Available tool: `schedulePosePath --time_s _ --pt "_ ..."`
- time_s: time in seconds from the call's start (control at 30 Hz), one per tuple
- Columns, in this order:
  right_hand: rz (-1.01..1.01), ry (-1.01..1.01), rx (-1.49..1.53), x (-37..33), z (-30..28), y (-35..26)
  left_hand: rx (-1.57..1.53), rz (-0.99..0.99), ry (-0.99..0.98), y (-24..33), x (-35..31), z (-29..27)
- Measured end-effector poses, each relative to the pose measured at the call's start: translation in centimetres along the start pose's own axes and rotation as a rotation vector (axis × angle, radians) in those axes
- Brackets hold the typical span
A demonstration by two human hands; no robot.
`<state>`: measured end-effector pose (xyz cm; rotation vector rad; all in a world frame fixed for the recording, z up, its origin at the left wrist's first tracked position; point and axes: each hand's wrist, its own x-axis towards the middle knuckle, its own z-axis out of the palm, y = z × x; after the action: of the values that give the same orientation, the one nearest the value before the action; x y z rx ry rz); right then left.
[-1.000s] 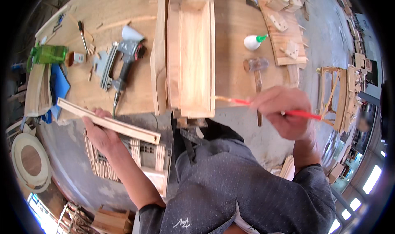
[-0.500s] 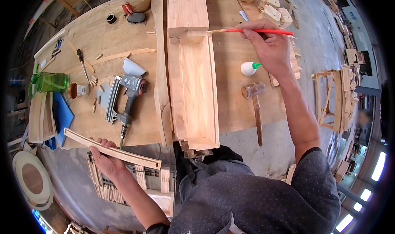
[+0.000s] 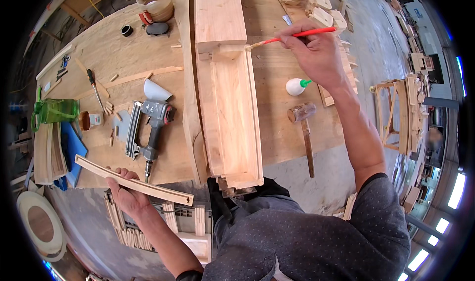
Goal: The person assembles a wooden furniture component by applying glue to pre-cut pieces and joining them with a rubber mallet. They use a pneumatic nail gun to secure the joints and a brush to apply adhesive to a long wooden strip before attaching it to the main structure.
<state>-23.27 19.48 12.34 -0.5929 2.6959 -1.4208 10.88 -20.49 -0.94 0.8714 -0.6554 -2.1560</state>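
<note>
In my right hand [image 3: 319,58] is a thin brush with a red handle [image 3: 316,32], pinched between the fingers. Its bristles meet the far right corner of a long, open wooden box [image 3: 235,127] that lies lengthwise in front of me. At the far end, a solid light-wood block [image 3: 221,16] adjoins the box. Down at the lower left, my left hand [image 3: 129,197] is closed around a slim, slightly curved wooden rail [image 3: 163,191]. One end of that rail has a small dark hole, and a groove runs along it.
Left on the bench [image 3: 94,142] lie a nail gun [image 3: 153,120], a screwdriver [image 3: 93,83], several dowels and a green jug [image 3: 57,110]. Right of the box are a white glue bottle [image 3: 296,87] and a mallet [image 3: 303,114]. A crate of wood strips [image 3: 133,239] stands below.
The brush has tilted more, its tip shifting slightly down to the box's corner. My left hand keeps its hold on the rail. The whole view has shifted a little.
</note>
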Motion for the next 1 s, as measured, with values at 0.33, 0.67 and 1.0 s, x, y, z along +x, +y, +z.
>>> schedulePosePath --time_s 0.33,0.67,1.0 --pt "-0.037 0.05 -0.121 2.3 1.3 -1.7 0.016 -0.011 0.0 -0.2 -0.2 -0.2" --pt "0.02 0.126 -0.225 4.1 1.1 -1.2 0.013 -0.01 0.032 -0.2 -0.8 -0.8" --pt "0.074 0.233 -0.139 4.5 0.3 -0.1 -0.026 -0.01 -0.007 -0.1 -1.1 -1.3"
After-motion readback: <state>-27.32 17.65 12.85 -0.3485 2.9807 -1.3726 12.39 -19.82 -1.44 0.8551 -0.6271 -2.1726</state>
